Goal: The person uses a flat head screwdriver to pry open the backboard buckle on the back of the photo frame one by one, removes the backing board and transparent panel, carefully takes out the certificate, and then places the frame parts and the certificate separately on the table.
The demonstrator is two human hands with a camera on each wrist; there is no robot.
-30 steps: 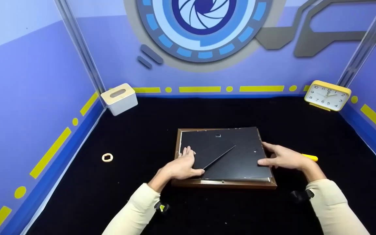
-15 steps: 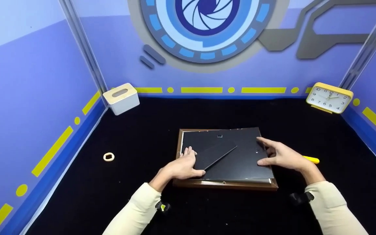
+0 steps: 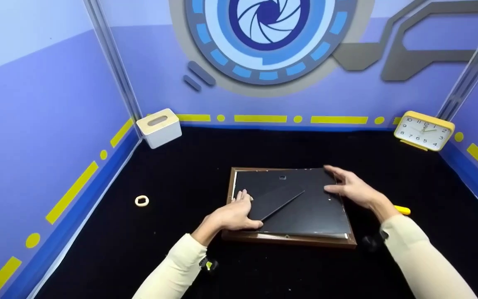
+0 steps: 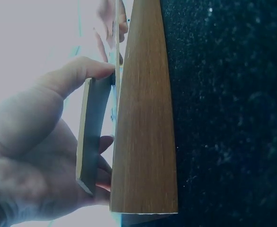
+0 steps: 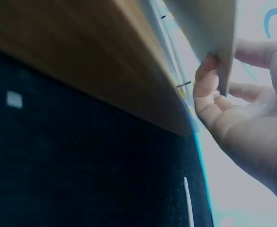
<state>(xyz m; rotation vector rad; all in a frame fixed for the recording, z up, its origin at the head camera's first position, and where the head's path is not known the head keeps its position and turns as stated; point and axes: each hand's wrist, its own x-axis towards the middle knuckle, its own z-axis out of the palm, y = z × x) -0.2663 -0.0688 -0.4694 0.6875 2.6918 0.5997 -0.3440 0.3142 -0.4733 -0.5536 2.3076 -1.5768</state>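
A brown wooden picture frame lies face down, its black backing board set slightly askew over it. The board's stand leg sticks up at a slant. My left hand rests on the board's left part, thumb and relaxed fingers on either side of the leg. At the far right corner, my right hand pinches the board's edge, thumb on top. In the right wrist view its curled fingers reach under the backing board, which stands apart from the wooden frame there.
A yellow handle lies right of the frame, partly behind my right wrist. A cream ring is at left. Towards the back stand a tissue box and a yellow alarm clock, near the walls.
My right hand let go of the board's right side, lifted its fingers over the edge, and moved away from me to the far right corner. My left hand has stayed in place.
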